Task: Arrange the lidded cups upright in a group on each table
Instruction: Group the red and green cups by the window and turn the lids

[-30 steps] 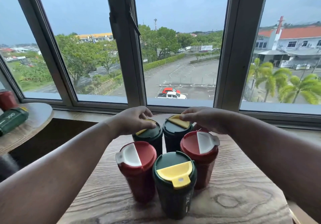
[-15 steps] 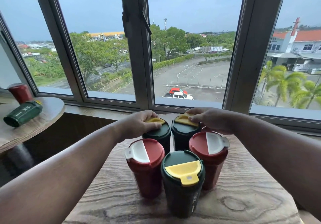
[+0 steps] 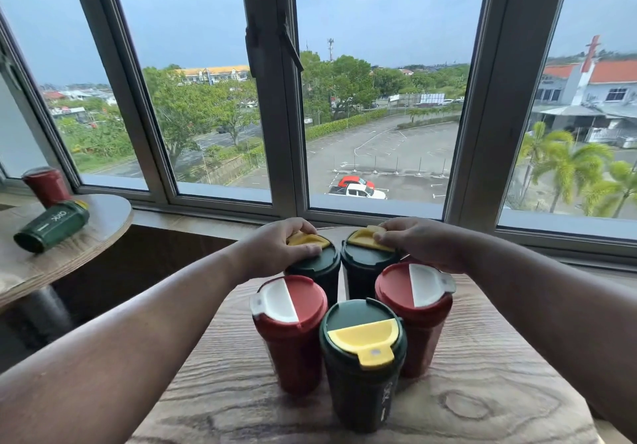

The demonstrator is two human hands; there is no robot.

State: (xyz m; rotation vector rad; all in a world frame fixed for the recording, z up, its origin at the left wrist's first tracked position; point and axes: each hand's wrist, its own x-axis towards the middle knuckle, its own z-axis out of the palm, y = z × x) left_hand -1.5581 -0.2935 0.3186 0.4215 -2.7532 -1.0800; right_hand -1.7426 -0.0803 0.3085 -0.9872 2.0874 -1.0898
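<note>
Several lidded cups stand upright in a tight group on the wooden table (image 3: 482, 392). Nearest is a dark green cup with a yellow flap (image 3: 362, 357). A red cup with a white flap (image 3: 289, 323) stands to its left and another red cup (image 3: 415, 305) to its right. Behind them are two green cups. My left hand (image 3: 279, 247) rests on the lid of the back left green cup (image 3: 319, 266). My right hand (image 3: 413, 242) rests on the lid of the back right green cup (image 3: 365, 264).
A second wooden table (image 3: 103, 223) stands at the left, by the window. On it a green cup (image 3: 51, 226) lies on its side and a red cup (image 3: 46, 185) stands upright behind it. A window sill (image 3: 206, 223) runs behind both tables.
The view has turned a little to the left, so more of the left table shows. Both hands stay on the lids of the two back green cups.
</note>
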